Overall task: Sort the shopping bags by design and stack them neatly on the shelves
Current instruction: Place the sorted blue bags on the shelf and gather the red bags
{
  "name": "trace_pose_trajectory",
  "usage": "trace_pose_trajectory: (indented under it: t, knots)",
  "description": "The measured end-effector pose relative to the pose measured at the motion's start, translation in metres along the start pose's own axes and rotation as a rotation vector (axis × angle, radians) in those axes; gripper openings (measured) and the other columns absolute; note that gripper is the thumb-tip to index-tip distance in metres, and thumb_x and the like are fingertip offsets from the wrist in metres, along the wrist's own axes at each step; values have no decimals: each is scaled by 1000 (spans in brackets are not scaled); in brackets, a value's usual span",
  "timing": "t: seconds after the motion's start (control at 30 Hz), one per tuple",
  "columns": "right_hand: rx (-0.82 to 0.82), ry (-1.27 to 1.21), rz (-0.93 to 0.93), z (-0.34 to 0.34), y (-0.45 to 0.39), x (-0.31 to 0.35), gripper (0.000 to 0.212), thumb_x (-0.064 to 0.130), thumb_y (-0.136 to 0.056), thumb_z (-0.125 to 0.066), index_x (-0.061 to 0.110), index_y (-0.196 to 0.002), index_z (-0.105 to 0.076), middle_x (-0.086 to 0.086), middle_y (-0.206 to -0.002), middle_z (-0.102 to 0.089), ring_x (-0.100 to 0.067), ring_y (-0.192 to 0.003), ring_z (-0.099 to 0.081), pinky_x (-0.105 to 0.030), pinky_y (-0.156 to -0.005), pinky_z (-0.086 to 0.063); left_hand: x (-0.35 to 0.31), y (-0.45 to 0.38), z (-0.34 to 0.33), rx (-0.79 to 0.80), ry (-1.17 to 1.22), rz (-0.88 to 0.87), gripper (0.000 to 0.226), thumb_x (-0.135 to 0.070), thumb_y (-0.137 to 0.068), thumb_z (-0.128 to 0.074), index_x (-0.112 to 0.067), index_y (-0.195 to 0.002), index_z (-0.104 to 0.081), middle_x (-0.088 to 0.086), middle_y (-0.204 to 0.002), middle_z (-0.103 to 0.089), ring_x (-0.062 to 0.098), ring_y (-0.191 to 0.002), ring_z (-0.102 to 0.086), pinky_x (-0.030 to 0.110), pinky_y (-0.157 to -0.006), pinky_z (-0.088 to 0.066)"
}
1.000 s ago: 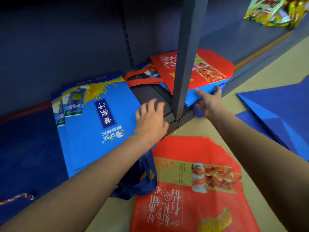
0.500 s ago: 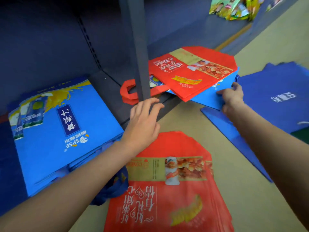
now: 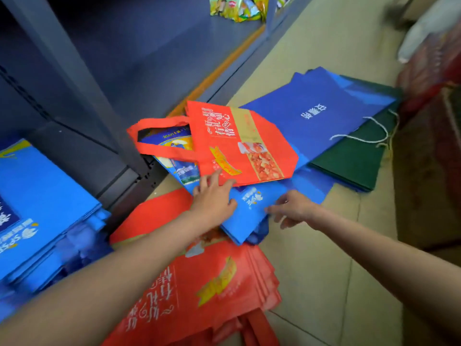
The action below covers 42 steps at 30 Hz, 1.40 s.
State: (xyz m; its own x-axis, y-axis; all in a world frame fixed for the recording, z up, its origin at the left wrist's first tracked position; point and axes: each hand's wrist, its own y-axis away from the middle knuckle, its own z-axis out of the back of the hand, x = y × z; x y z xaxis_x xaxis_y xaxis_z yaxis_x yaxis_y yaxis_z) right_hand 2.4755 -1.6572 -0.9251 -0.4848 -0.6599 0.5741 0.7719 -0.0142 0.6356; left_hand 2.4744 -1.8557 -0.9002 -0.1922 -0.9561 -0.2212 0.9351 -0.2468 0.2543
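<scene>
A red shopping bag [image 3: 239, 146] lies on a light-blue bag [image 3: 252, 216]; both hang off the shelf's front edge over the floor. My left hand [image 3: 214, 198] rests flat on the light-blue bag, fingertips touching the red bag's near edge. My right hand [image 3: 291, 208] has spread fingers touching the light-blue bag's right edge. A stack of light-blue bags [image 3: 37, 208] sits on the shelf at left. A pile of red bags [image 3: 204, 283] lies on the floor under my left arm.
Dark blue bags [image 3: 311, 113] and dark green bags [image 3: 354, 158] lie on the floor to the right. A grey shelf upright [image 3: 74, 83] rises just left of the red bag. Snack packets [image 3: 237, 8] sit further along the shelf. Tiled floor [image 3: 324, 283] stretches right.
The red bag and the light-blue bag under it have slid out from the shelf toward the floor. My left hand moved from the shelf edge onto them; my right hand released its grip.
</scene>
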Motion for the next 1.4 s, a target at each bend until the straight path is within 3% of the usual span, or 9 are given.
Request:
trace_pose_trajectory:
  t: [0.07, 0.23, 0.43, 0.77, 0.97, 1.07, 1.17, 1.23, 1.4]
  knots:
    - [-113, 262, 29, 5, -1, -10, 32, 37, -83, -68, 8, -95, -66, -9, -89, -69, -24, -82, -65, -28, -68, -48, 7, 10, -19, 55, -54, 36, 60, -32, -91, -49, -29, -146, -26, 7, -154, -12, 30, -139, -14, 46, -110, -22]
    - [-202, 281, 232, 3, -27, 0, 73, 39, -82, -69, 18, -143, -33, -19, -134, -41, -37, -121, -45, -38, -104, -35, 26, 24, -41, 70, -11, 190, 61, -29, -89, -51, -26, -144, -25, 7, -149, -18, 30, -135, -21, 43, -105, -29]
    - [-221, 329, 55, -15, -57, 0, 98, 53, -74, -72, 33, -148, -11, -8, -147, -17, -40, -125, -37, -48, -103, -29, 17, 8, -44, 50, 607, 635, 68, -23, -90, -55, -17, -147, -19, 22, -146, -19, 43, -128, -33, 35, -106, -28]
    - [-238, 243, 217, -16, -63, -10, 103, 45, -71, -77, 19, -149, -15, -12, -138, -19, -37, -119, -45, -41, -102, -39, 15, 2, -54, -92, 827, 814, 62, -17, -90, -55, -15, -146, -27, 23, -137, -37, 32, -124, -41, 32, -99, -34]
    - [-198, 268, 76, -11, -44, -9, 82, 54, -76, -70, 14, -136, -32, -13, -131, -40, -34, -113, -52, -37, -89, -48, 42, 35, -34, -53, 979, 573, 89, 5, -76, -59, -31, -148, -22, 11, -126, -52, 35, -103, -58, 46, -81, -50]
    - [-80, -125, 91, -14, -27, 8, 69, 36, -78, -74, 18, -133, -36, -6, -125, -49, -22, -106, -52, -18, -60, -51, 49, 75, -18, -44, 789, 341, 90, 4, -82, -65, -27, -149, -13, 4, -137, -40, 28, -127, -44, 32, -102, -37]
    - [-3, -31, 237, -34, -17, 35, 87, 46, -71, -77, 17, -141, -33, -7, -132, -46, -22, -118, -50, -35, -95, -47, 52, 113, 4, -79, 864, 178, 95, 0, -81, -66, -60, -130, -12, -7, -129, -39, 32, -119, -53, 48, -101, -41]
    - [69, -58, 283, -54, -7, 57, 97, 56, -64, -77, 23, -143, -30, -5, -136, -44, -21, -123, -47, -41, -102, -43, 59, 131, 20, -99, 931, 140, 91, -8, -78, -65, -74, -118, -17, -6, -135, -45, 27, -112, -59, 49, -95, -47]
    - [28, -266, 309, -97, 13, 108, 104, 65, -57, -75, 29, -143, -30, -3, -144, -34, -21, -129, -40, -46, -107, -36, 89, 176, 71, -294, 1217, 217, 77, 14, -90, -47, -47, -134, -28, -15, -110, -56, -1, -70, -63, 16, -64, -53]
